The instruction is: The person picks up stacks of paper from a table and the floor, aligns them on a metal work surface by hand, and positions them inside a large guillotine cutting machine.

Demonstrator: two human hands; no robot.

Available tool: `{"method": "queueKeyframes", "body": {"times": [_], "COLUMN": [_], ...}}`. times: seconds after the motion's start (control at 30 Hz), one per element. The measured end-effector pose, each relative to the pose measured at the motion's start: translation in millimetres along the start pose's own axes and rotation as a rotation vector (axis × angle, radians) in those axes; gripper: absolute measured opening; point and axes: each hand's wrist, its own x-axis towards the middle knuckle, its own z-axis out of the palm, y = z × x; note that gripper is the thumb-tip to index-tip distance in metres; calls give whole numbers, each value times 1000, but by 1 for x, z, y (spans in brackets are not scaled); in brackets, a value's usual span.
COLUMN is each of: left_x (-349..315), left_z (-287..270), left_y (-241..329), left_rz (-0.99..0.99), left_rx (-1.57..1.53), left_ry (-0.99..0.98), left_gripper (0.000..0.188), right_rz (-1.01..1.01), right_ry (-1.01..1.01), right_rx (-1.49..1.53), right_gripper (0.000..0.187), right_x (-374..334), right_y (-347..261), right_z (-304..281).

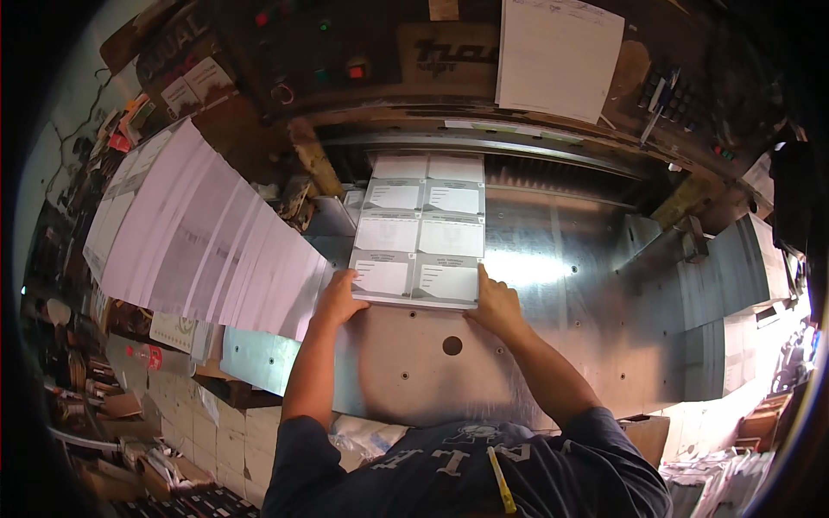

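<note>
A stack of printed sheets [418,235], laid out in two columns of form-like panels, lies flat on the metal table [553,337] of a paper cutter. Its far end reaches in under the cutter's crossbar [414,116]. At the near left corner of the stack, my left hand [339,296] is closed against the side, thumb toward the front edge. My right hand [498,302] grips the near right corner, its fingers along the right side. Both hands press the stack from opposite sides; the fingertips are partly hidden.
A tall leaning stack of paper [199,233] stands close on the left. More paper piles [734,268] sit at the table's right edge. A white sheet [560,56] hangs on the machine's front, beside a keypad [673,102] and a pen. Round holes dot the tabletop.
</note>
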Motion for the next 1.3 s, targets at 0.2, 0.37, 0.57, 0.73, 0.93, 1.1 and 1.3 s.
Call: {"method": "queueKeyframes", "body": {"times": [0.2, 0.37, 0.57, 0.73, 0.93, 1.1, 1.3], "left_x": [4, 4, -11, -56, -85, -56, -55], "left_z": [0, 4, 13, 61, 116, 127, 123], "left_y": [-6, -10, -9, 31, 129, 181, 206], "left_rz": [26, -26, -45, -292, -637, -722, -872], "left_rx": [-1, -3, -85, -752, -1765, -1990, -1838], "left_ry": [28, 19, 171, 534, 34, 2, 54], "left_gripper": [68, 67, 77, 60, 62, 75, 81], "right_rz": [4, -3, 612, 630, 582, 648, 649], "right_ry": [87, -2, -293, -272, -334, -336, -430], "right_rx": [128, 563, 1032, 1214, 1239, 1408, 1342], "right_gripper": [96, 108, 104, 104, 80, 53, 57], "right_x": [3, 8, 33, 40, 37, 44, 70], "right_y": [-3, 5, 20, 28, 32, 37, 29], "right_z": [8, 2, -19, -29, -27, -18, -21]}}
